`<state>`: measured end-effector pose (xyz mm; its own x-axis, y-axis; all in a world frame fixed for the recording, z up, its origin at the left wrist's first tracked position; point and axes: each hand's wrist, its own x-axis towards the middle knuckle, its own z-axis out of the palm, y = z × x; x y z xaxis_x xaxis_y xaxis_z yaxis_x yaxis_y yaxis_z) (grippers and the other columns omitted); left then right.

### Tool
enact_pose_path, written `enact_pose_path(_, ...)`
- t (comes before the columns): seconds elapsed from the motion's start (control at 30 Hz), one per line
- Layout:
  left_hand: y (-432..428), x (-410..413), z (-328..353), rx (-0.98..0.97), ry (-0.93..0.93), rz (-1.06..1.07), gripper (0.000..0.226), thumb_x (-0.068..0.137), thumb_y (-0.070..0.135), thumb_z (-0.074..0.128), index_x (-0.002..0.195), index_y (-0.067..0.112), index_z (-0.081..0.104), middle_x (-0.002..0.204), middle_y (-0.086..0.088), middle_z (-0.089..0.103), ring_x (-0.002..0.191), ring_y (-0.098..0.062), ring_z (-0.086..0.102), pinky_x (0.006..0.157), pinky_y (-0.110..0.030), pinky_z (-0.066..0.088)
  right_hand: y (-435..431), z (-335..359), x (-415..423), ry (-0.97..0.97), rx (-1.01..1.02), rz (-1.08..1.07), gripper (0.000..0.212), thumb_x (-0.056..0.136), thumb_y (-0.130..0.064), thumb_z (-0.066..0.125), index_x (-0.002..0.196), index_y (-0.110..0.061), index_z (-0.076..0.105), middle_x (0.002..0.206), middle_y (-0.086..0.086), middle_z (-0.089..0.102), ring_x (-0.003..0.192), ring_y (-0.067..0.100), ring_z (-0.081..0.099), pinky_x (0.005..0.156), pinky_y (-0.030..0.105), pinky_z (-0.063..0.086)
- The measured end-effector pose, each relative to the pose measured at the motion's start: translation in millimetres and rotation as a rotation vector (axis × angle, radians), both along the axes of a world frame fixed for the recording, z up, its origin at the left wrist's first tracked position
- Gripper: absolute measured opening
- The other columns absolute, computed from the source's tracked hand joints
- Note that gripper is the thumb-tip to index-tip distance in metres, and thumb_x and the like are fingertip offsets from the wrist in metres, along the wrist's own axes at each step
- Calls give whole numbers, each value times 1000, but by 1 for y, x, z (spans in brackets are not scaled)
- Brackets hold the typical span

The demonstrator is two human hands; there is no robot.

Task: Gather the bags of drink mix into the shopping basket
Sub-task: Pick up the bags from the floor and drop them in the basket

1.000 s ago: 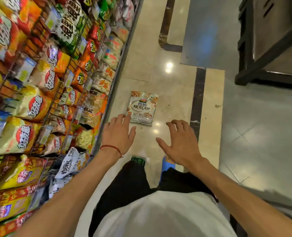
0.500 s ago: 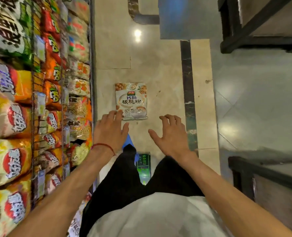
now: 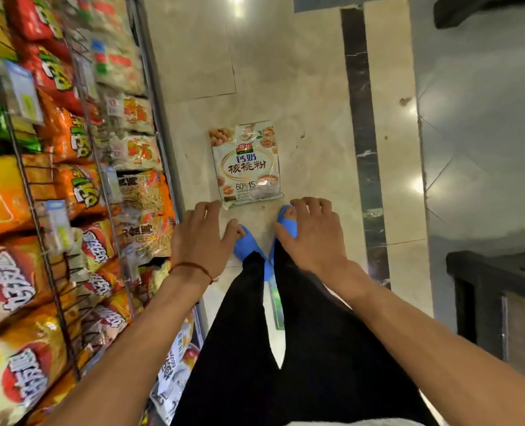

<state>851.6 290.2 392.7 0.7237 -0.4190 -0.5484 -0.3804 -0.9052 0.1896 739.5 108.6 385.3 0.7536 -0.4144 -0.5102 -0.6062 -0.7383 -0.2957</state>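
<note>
Both my left hand (image 3: 200,238) and right hand (image 3: 310,235) hover with fingers spread and empty over the drink mix bag (image 3: 246,164) on the floor (image 3: 301,87), so gathering remains undone, no basket visible.

Readable print showing on the floor bag

The drink mix bag (image 3: 246,163) is displaying large Chinese characters "核桃粉" under "钙奶", with "60%" and "15" printed below; lettering on the snack packets (image 3: 15,179) in the rack is blurring past reading.
</note>
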Motion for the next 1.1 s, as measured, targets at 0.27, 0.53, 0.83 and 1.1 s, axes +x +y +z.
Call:
enact_pose_path(0.27,-26,41,-131,3,130,137,51,102,45,45,144,15,46,140,-9,51,125,-33,49,98,-45,43,-27,-145,60,131,54,-8,61,98,-54,55,144,-13,53,142,13,56,133,36,43,101,46,40)
enact_pose_path(0.53,-6,73,-329,-26,335,478,44,100,43,52,130,12,56,130,-13,59,119,-34,55,101,-42,44,-34,-338,83,216,313,-441,55,98,-44,62,140,-9,56,139,18,56,132,37,45,107,39,36)
enact_pose_path(0.83,5,110,-526,-145,476,1005,33,95,47,62,76,19,64,72,7,66,83,-21,59,82,-32,46,-42,-520,98,136,422,-891,63,97,-52,61,140,-7,55,133,9,63,123,27,59,92,30,43)
enact_pose_path(1.1,-14,107,-604,-396,572,1225,46,86,35,78,103,16,40,90,0,56,58,-1,63,44,-15,46,-41,-596,104,-21,519,-1063,55,70,-66,72,99,-20,62,98,12,75,87,30,75,79,56,62)
